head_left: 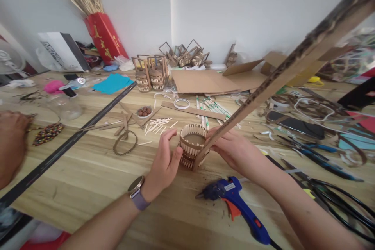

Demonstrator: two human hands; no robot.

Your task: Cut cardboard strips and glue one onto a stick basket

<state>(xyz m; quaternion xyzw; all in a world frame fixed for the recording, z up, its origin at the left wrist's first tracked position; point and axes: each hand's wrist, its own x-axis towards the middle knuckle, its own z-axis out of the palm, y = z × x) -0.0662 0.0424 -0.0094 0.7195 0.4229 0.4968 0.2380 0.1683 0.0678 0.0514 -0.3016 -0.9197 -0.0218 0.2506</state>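
Note:
A small round basket (187,145) of pale sticks and brown bands stands upright on the wooden table. A long cardboard strip (243,109) leans against its front right side and rises toward the upper right. My right hand (231,146) is at the basket's right side with its fingers closed on the strip's lower part; the fingertips are partly hidden behind it. My left hand (165,160), wearing a watch, is at the basket's left, fingers stretched and thumb apart. Its thumb tip seems to touch the basket wall. A blue glue gun (234,195) lies in front, nozzle pointing left.
Loose pale sticks (158,125), a woven ring (125,143) and a bowl of brown beads (144,112) lie behind and left. Pliers (313,152), scissors (336,199) and a phone (295,124) are at right. Another person's hand (11,144) is at far left. Finished baskets (149,78) stand behind.

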